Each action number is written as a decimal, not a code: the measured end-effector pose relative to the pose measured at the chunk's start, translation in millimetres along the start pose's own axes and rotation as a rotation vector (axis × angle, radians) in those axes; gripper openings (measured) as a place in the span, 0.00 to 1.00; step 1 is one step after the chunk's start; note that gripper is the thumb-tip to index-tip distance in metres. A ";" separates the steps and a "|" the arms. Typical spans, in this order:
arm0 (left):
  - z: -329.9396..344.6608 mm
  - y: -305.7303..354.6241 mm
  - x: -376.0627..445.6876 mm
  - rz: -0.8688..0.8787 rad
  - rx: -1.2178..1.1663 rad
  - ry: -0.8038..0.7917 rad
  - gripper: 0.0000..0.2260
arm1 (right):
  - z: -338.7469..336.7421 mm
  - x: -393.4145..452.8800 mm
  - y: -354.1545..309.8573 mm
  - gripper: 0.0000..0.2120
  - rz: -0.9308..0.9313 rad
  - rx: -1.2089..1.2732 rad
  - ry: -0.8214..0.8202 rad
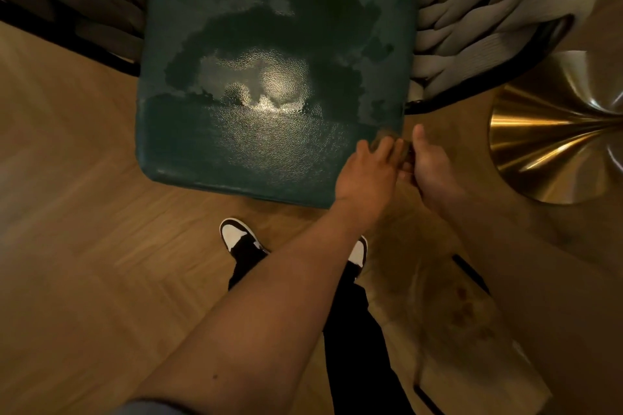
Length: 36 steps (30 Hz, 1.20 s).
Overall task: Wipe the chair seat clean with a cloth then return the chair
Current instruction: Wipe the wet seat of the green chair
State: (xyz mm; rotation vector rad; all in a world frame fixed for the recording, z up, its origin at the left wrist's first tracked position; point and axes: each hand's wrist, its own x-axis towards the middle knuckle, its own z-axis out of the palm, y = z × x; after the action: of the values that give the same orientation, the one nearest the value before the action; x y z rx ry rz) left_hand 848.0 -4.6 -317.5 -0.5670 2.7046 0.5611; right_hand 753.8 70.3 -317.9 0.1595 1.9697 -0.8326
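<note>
The chair seat [269,77], dark green and pebbled, lay directly below the person, patchy with what looked like damp and dry areas and one bright glare near its middle. The cloth [387,141], a small brownish wad, sat at the seat's near right corner, bunched between both hands. The left hand [367,175] curled its fingers over it; the right hand [431,168] pinched it from the other side, thumb raised. Risk, as I judged it: wadded that small and worked at the very edge, the cloth could slip off onto the wooden floor [84,212], or leave the dull patches further back untouched. The brass pedestal base [553,131] stood close on the right, so a careless return of the chair might knock it. Woven rope sides [472,10] flanked the seat. No containers were visible, so nothing to note on contents.
</note>
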 end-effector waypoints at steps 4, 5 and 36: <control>-10.4 -20.8 -2.8 -0.024 -0.018 0.014 0.24 | -5.2 25.9 19.7 0.48 -0.102 -0.110 0.055; -11.6 -28.9 -4.4 -0.040 -0.010 0.029 0.24 | -3.0 26.4 14.7 0.45 -0.113 -0.118 0.064; -75.2 -367.0 -88.6 -0.457 0.095 0.257 0.28 | 47.5 2.5 -38.0 0.34 -0.020 -0.367 0.223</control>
State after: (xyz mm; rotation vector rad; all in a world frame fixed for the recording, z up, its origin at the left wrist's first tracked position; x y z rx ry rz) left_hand 1069.2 -319.3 -331.4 -1.2584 2.6737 0.2484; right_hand 770.6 11.8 -316.1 0.0159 2.3010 -0.4679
